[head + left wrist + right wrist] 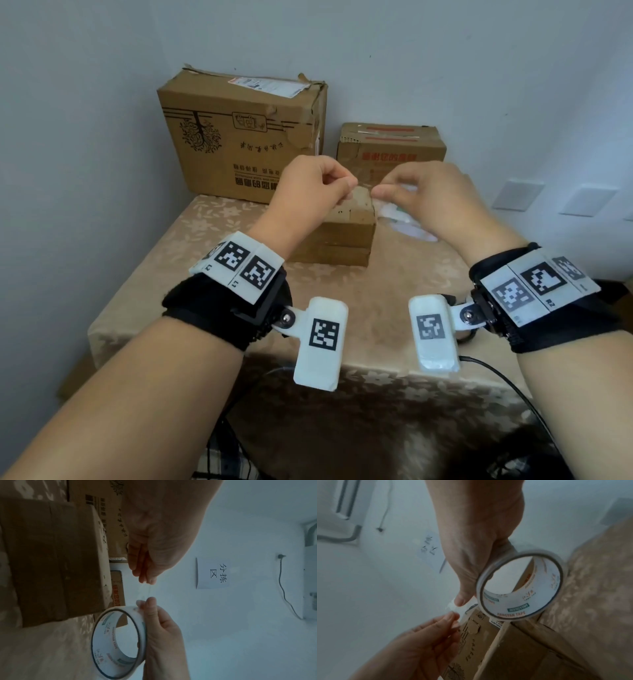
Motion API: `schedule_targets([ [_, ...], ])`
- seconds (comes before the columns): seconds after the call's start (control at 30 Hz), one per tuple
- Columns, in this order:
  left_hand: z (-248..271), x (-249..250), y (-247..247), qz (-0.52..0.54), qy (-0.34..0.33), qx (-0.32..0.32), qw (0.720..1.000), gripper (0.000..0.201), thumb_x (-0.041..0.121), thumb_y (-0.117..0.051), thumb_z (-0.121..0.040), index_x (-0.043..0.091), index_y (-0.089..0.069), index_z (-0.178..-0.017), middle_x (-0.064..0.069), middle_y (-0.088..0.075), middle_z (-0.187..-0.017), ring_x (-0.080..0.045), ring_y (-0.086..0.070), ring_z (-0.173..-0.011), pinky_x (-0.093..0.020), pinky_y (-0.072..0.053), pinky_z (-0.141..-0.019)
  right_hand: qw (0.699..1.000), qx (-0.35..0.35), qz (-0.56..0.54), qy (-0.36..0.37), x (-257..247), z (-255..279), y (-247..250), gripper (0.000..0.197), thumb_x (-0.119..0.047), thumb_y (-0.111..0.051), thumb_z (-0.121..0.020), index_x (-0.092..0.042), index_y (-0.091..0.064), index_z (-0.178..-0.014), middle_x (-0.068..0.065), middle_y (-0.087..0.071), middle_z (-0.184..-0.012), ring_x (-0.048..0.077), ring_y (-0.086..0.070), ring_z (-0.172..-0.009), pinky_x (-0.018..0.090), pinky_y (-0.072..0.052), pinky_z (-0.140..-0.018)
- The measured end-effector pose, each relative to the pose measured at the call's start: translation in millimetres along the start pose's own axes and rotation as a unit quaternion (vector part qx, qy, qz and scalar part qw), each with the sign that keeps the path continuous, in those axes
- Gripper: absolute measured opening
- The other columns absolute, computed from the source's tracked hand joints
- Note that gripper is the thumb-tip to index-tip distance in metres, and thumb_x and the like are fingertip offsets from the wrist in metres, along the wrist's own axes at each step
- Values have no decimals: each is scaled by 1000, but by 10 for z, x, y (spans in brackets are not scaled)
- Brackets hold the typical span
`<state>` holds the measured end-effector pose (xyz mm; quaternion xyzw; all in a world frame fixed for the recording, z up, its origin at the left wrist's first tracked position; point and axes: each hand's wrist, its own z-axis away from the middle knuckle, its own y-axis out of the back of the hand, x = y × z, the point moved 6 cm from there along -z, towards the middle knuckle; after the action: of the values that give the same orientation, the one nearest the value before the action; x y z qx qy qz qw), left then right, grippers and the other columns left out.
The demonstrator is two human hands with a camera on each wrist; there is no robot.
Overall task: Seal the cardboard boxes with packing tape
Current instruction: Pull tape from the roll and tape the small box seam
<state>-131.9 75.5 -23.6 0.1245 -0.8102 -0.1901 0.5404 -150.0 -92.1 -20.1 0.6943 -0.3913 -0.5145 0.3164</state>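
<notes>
Three cardboard boxes are counted on the patterned tablecloth (376, 284): a small box (346, 236) at the centre of the head view, a large box (236, 137) at about 11 o'clock from it against the wall, and a medium box (390, 144) at about 1 o'clock, just beside the large one. One roll of clear packing tape (118, 642) is in view. It is gripped by the right hand (424, 198), whose fingers are curled round the rim, with the thumb laid on the outer face near the loose end. The free end of the tape (148, 591) is pinched between the thumb and fingertips of the left hand (318, 185), so that a short clear strip is stretched between the two hands. Both hands are held above the small box, the left at its 10 o'clock and the right at its 2 o'clock, and part of its top is hidden by them. The roll is largely covered by the right hand in the head view. Two wrist-worn camera units with black-and-white markers are seen at 6 o'clock. One paper sign (212, 573) is fixed to the wall, and one cable (283, 585) hangs beside it.
</notes>
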Motion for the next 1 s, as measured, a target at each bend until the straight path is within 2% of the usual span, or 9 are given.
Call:
schedule_targets([
  [0.07, -27, -10, -30, -20, 2, 2, 1000, 10, 17, -64, -89, 15, -70, -82, 6, -68, -70, -3, -59, -65, -25, -53, -75, 998, -13, -59, -2, 27, 4, -22, 22, -47, -59, -90, -28, -70, -91, -15, -65, -92, 2, -53, -91, 8, -38, -72],
  [0.13, -64, -17, -31, -29, 7, 6, 1000, 11, 19, -63, -90, 15, -71, -83, 8, -67, -71, -1, -57, -66, -26, -52, -78, 994, -11, -105, -11, 52, -9, -16, 21, -39, -59, -93, -21, -71, -92, -16, -64, -87, -1, -52, -86, -1, -31, -64],
  [0.33, -113, 28, -114, -38, 17, -15, 999, 24, 31, -66, -88, 10, -69, -78, 6, -63, -69, -5, -53, -63, -28, -50, -72, 998, -11, -46, -39, 144, -110, -18, 25, -46, -57, -92, -26, -67, -81, -10, -65, -88, 10, -57, -89, 27, -37, -68],
  [0.43, -122, -24, -95, -69, 27, -9, 997, 26, 33, -65, -88, 10, -68, -76, 6, -61, -67, -4, -50, -60, -25, -46, -68, 999, -18, -9, -40, 116, -122, -16, 29, -55, -56, -90, -30, -69, -80, -9, -68, -95, 11, -57, -88, 30, -39, -68],
  [0.57, -99, -159, -25, -70, 55, -6, 996, 28, 31, -65, -89, 9, -67, -72, 5, -60, -65, -4, -47, -56, -22, -40, -63, 997, -60, 15, -54, 97, -88, -129, 40, -63, -51, -88, -29, -71, -82, -5, -67, -77, 12, -59, -68, 30, -42, -56],
  [0.67, -79, -228, -17, -69, 74, -6, 995, 28, 31, -63, -90, 8, -66, -75, 5, -61, -67, -4, -48, -58, -21, -39, -61, 991, -72, -100, -49, 67, -94, -182, 34, -52, -58, -89, -23, -74, -82, 5, -70, -85, 22, -63, -80, 39, -50, -72],
  [0.73, -81, -273, -13, -71, 88, -4, 994, 28, 31, -63, -91, 8, -65, -74, 5, -60, -68, -1, -49, -62, -19, -38, -62, 987, -70, -134, -48, 75, -101, -157, 30, -45, -59, -91, -20, -75, -85, 3, -71, -87, 15, -61, -78, 32, -46, -71],
  [0.8, -80, -330, -30, -71, 108, -8, 992, 30, 31, -62, -91, 8, -64, -71, 4, -59, -68, 1, -50, -67, -19, -37, -66, 988, -65, -129, -49, 111, -114, -151, 26, -41, -62, -91, -19, -74, -86, -4, -69, -85, 6, -58, -79, 22, -43, -69],
  [1.0, -123, -429, -79, -128, 142, -26, 981, 29, 27, -63, -88, 8, -63, -66, -1, -52, -60, -10, -47, -56, -24, -38, -69, 994, -93, -14, -55, 118, -243, -263, 25, -48, -66, -85, -26, -68, -73, -9, -65, -84, 11, -60, -84, 34, -51, -76],
])
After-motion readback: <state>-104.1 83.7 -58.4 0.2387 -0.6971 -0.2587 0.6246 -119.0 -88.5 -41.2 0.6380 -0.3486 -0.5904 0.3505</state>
